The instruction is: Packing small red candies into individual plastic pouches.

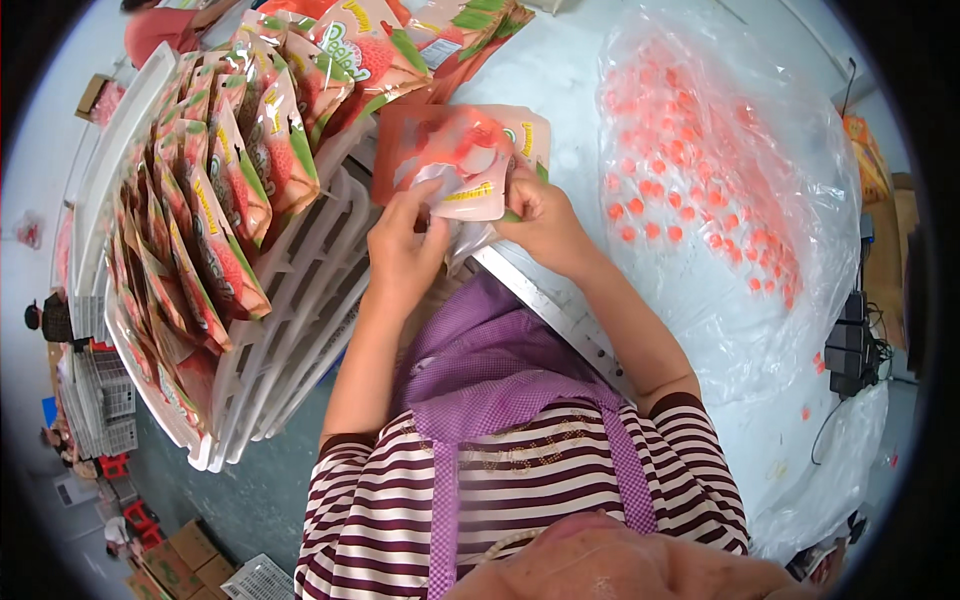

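Standing in close rows in a white crate (128, 130), many printed pouches (208, 215) appear to have been finished, though whether each is filled or sealed cannot be told. One pouch (430, 140) is held in front of the apron (480, 345), above the near edge of the table (555, 90), and seems to be partway through handling. Its lower left edge, or a pale film there, is pinched between the thumb and fingers of the left hand (405, 235); its right side is clamped by the bent fingers of the right hand (540, 215). Much seems to be left: many round red pieces (676, 233) are spread in and under clear plastic (825, 160) on the right, and further flat pouches (460, 35) are piled beyond the crate. On the standing fronts, a bumpy red fruit is pictured with green leaf shapes, short yellow lettering and larger rounded lettering edged in green. A pale panel with print too small to be read is shown on one piled pouch.
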